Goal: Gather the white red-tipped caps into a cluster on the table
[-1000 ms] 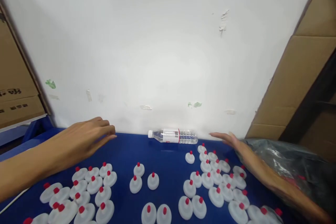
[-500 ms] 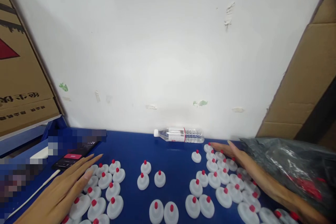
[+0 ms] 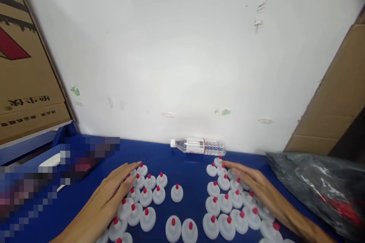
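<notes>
— Head view: a blue bench (image 3: 188, 167) strewn with white caps (image 3: 159, 194), each topped with a red tip. Any grip on them?

— None. Left hand (image 3: 111, 197) laid flat along the left cluster (image 3: 142, 201), fingers (image 3: 128, 170) stretched out and released, touching the caps on that cluster's left edge. Right hand (image 3: 253, 186) likewise flat against the right cluster (image 3: 228, 205), fingers (image 3: 236, 168) straight, clasping nothing.

— Step in hand, then?

— Looks like herding: two open palms bracketing the two clusters from the outer sides, with a lone cap (image 3: 176, 193) and a bare strip of bench between them.

— And a further push, calling for what?

— Probably low, flat palms sliding inward along the bench, gently enough not to tip the caps or ride over them. Worth minding the near pair (image 3: 181, 230) too, outside both palms.

— Anything else about?

— Far off by the wall, a water bottle (image 3: 199, 146) lying on its side. To the right, a black plastic bag (image 3: 313, 186) near the right forearm. To the left, a cardboard box (image 3: 25, 83).
</notes>
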A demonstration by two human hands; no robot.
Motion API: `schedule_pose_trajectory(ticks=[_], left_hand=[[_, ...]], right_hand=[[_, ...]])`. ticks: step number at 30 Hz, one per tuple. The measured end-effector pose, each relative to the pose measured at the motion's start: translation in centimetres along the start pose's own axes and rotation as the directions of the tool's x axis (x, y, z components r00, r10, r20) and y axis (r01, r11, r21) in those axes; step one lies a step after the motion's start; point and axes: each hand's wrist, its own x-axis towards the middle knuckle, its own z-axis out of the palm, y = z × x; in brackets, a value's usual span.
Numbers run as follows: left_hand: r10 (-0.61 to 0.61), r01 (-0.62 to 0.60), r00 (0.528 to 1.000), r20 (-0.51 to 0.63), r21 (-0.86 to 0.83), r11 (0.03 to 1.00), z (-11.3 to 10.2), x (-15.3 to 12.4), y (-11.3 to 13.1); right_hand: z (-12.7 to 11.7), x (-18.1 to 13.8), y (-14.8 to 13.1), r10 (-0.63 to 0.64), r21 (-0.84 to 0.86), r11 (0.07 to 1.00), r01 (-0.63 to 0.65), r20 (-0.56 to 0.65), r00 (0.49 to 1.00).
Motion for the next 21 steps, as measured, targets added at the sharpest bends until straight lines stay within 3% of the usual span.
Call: schedule_pose_trajectory(ticks=[2,11,16,21], left_hand=[[-0.042,0.045,0.997,0.065,-0.045,0.998,1.3,0.3,0.4],[0.092,-0.044,0.977,0.193,-0.238,0.97,5.2,2.2,2.3],[0.144,-0.058,0.971,0.191,-0.393,0.918,5.8,2.3,3.7],[0.146,-0.036,0.976,0.16,-0.542,0.839,5.9,2.4,3.8]], right_hand=[[0.5,0.2,-0.1,-0.003,-0.015,1.0,0.003,-0.009,1.0],[4.2,1.0,-1.4,-0.035,-0.013,0.999,0.035,-0.015,0.999],[6.2,1.6,-2.3,-0.023,0.035,0.999,0.023,-0.011,1.0],[6.5,1.8,-3.0,-0.038,0.127,0.991,0.038,-0.002,0.999]])
